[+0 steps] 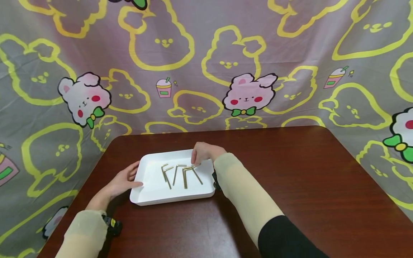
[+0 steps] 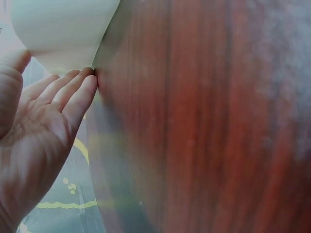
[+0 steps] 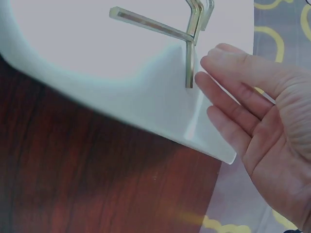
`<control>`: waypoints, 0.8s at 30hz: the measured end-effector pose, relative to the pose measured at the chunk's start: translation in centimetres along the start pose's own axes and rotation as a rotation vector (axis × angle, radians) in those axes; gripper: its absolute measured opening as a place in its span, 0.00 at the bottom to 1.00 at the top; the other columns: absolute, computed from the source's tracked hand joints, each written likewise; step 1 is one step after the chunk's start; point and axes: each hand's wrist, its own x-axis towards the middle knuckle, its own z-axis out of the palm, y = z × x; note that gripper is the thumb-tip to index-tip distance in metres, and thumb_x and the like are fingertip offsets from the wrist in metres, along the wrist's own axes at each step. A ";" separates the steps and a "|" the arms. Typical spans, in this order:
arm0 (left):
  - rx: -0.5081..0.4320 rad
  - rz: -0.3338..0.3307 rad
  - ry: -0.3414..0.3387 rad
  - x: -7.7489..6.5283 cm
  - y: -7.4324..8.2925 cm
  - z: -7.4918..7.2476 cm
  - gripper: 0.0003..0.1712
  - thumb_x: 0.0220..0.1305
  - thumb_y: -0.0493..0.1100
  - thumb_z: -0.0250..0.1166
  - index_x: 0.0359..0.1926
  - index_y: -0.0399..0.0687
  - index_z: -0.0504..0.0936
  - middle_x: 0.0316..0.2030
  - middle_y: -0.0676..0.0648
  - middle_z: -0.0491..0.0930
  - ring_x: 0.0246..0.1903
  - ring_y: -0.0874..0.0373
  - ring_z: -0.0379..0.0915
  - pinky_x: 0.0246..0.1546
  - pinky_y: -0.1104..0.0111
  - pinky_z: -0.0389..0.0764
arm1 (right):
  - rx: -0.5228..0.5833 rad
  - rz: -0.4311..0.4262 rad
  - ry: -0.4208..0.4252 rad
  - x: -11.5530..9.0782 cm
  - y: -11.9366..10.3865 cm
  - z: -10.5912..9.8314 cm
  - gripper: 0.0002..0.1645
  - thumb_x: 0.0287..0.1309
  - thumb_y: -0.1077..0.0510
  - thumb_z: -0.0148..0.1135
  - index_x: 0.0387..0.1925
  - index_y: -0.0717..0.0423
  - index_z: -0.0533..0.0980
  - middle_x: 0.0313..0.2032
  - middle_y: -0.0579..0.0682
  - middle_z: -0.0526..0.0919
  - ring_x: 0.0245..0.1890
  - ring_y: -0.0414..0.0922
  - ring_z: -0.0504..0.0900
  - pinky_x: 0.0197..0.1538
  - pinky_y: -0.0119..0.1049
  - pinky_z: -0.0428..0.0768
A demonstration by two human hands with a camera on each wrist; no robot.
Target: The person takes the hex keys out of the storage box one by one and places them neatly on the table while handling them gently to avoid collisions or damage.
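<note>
Several brass-coloured L-shaped hex keys (image 1: 175, 175) lie in a white rectangular tray (image 1: 151, 199) on the table. At the tray's left side my left hand (image 1: 122, 182) holds the edge, thumb over the rim and straight fingers against the outer wall, as the left wrist view also shows. My right hand (image 1: 203, 153) reaches over the tray's far right part, palm down. In the right wrist view its loosely bent fingers (image 3: 228, 97) are right beside the short end of a hex key (image 3: 189, 68), with none between them.
A dark red-brown wooden table (image 1: 290, 186) extends under the tray and to the right. Behind it hangs a grey-pink cloth (image 1: 196, 79) with yellow outlines and cartoon animals. Black wrist devices (image 1: 113, 226) sit on both forearms.
</note>
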 end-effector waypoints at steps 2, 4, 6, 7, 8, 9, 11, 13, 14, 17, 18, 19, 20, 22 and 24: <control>-0.002 -0.003 0.000 0.0 -0.1 0.0 0.56 0.58 0.39 0.72 0.74 0.32 0.43 0.69 0.26 0.53 0.66 0.31 0.54 0.60 0.46 0.64 | 0.016 0.026 0.007 0.0 -0.1 0.2 0.05 0.52 0.65 0.72 0.31 0.53 0.87 0.30 0.41 0.83 0.35 0.40 0.74 0.41 0.33 0.75; -0.001 -0.004 0.002 0.0 -0.1 0.0 0.56 0.58 0.39 0.72 0.74 0.32 0.43 0.69 0.26 0.53 0.66 0.31 0.54 0.60 0.46 0.64 | 0.036 0.038 0.013 0.0 -0.2 0.4 0.05 0.52 0.65 0.72 0.31 0.53 0.87 0.30 0.41 0.84 0.35 0.40 0.75 0.41 0.33 0.75; -0.003 -0.004 0.002 0.0 -0.1 0.0 0.56 0.58 0.39 0.72 0.74 0.32 0.43 0.69 0.26 0.53 0.66 0.31 0.54 0.60 0.46 0.64 | 0.059 0.043 0.015 0.0 -0.3 0.6 0.05 0.53 0.65 0.71 0.31 0.53 0.87 0.30 0.42 0.83 0.34 0.41 0.75 0.40 0.33 0.76; -0.006 -0.003 0.002 0.0 -0.1 0.0 0.56 0.58 0.39 0.72 0.74 0.32 0.43 0.68 0.26 0.53 0.66 0.31 0.54 0.61 0.46 0.64 | 0.069 0.043 0.016 0.0 -0.3 0.7 0.04 0.53 0.65 0.71 0.31 0.53 0.87 0.30 0.41 0.83 0.34 0.41 0.75 0.40 0.33 0.76; -0.008 -0.004 0.001 0.0 -0.1 0.0 0.56 0.58 0.39 0.72 0.74 0.32 0.43 0.68 0.26 0.53 0.66 0.31 0.54 0.61 0.46 0.64 | 0.074 0.040 0.018 0.0 -0.2 0.8 0.04 0.53 0.65 0.71 0.30 0.53 0.87 0.30 0.41 0.83 0.33 0.41 0.75 0.39 0.33 0.76; -0.009 -0.005 0.001 0.0 -0.1 0.0 0.56 0.58 0.39 0.72 0.74 0.32 0.43 0.68 0.26 0.53 0.66 0.31 0.54 0.61 0.46 0.63 | 0.076 0.037 0.020 0.0 -0.2 1.0 0.05 0.54 0.65 0.70 0.30 0.53 0.87 0.30 0.41 0.83 0.33 0.41 0.75 0.39 0.33 0.76; -0.011 -0.011 0.000 0.0 0.0 0.0 0.56 0.58 0.39 0.72 0.74 0.32 0.43 0.69 0.26 0.53 0.67 0.32 0.53 0.61 0.46 0.63 | 0.079 0.037 0.024 0.0 -0.1 1.1 0.05 0.54 0.66 0.70 0.30 0.52 0.87 0.30 0.41 0.83 0.32 0.41 0.74 0.37 0.32 0.75; -0.011 -0.018 0.002 0.0 0.0 0.1 0.56 0.58 0.39 0.71 0.74 0.32 0.43 0.69 0.26 0.53 0.67 0.32 0.52 0.61 0.46 0.63 | 0.072 0.042 0.030 0.0 0.0 1.3 0.06 0.54 0.67 0.70 0.29 0.52 0.87 0.30 0.41 0.83 0.31 0.41 0.73 0.36 0.32 0.74; -0.010 -0.021 0.003 0.0 0.1 0.1 0.56 0.58 0.39 0.71 0.74 0.32 0.43 0.69 0.26 0.52 0.67 0.32 0.52 0.61 0.46 0.63 | 0.066 0.046 0.032 0.0 0.0 1.3 0.06 0.53 0.67 0.70 0.29 0.52 0.86 0.30 0.41 0.83 0.31 0.41 0.72 0.35 0.32 0.73; -0.007 -0.024 0.006 0.0 0.2 0.2 0.55 0.58 0.39 0.71 0.74 0.32 0.43 0.69 0.26 0.52 0.67 0.32 0.52 0.61 0.47 0.63 | 0.049 0.056 0.037 0.0 0.1 1.4 0.07 0.52 0.67 0.71 0.29 0.52 0.86 0.31 0.41 0.83 0.31 0.42 0.71 0.35 0.33 0.72; -0.006 -0.023 0.007 0.0 0.3 0.2 0.55 0.58 0.38 0.71 0.74 0.32 0.43 0.69 0.26 0.52 0.67 0.32 0.52 0.61 0.47 0.63 | 0.047 0.062 0.038 0.0 0.1 1.5 0.07 0.52 0.68 0.71 0.29 0.52 0.86 0.31 0.41 0.82 0.31 0.42 0.71 0.35 0.33 0.72; -0.008 -0.023 0.007 0.0 0.3 0.2 0.55 0.58 0.38 0.71 0.74 0.32 0.43 0.69 0.26 0.52 0.67 0.32 0.52 0.61 0.47 0.63 | 0.045 0.063 0.039 0.0 0.1 1.5 0.07 0.52 0.68 0.71 0.29 0.52 0.86 0.31 0.42 0.82 0.31 0.42 0.71 0.35 0.33 0.72; -0.008 -0.023 0.008 0.0 0.3 0.2 0.55 0.58 0.38 0.71 0.74 0.32 0.43 0.69 0.26 0.52 0.67 0.32 0.52 0.61 0.47 0.63 | 0.044 0.063 0.040 0.0 0.1 1.5 0.07 0.52 0.68 0.71 0.28 0.52 0.85 0.31 0.42 0.82 0.32 0.42 0.72 0.36 0.33 0.73; -0.010 -0.027 0.009 0.0 0.3 0.2 0.55 0.58 0.38 0.71 0.74 0.32 0.43 0.69 0.26 0.52 0.67 0.32 0.51 0.61 0.47 0.63 | 0.045 0.065 0.040 0.0 0.1 1.5 0.07 0.52 0.68 0.70 0.28 0.52 0.85 0.32 0.43 0.81 0.33 0.43 0.72 0.36 0.34 0.73; -0.013 -0.032 0.011 0.0 0.2 0.2 0.55 0.58 0.38 0.71 0.74 0.32 0.42 0.69 0.26 0.52 0.67 0.32 0.51 0.61 0.47 0.63 | 0.047 0.072 0.041 0.0 0.0 1.5 0.07 0.53 0.68 0.70 0.28 0.52 0.85 0.32 0.43 0.81 0.33 0.43 0.72 0.37 0.34 0.73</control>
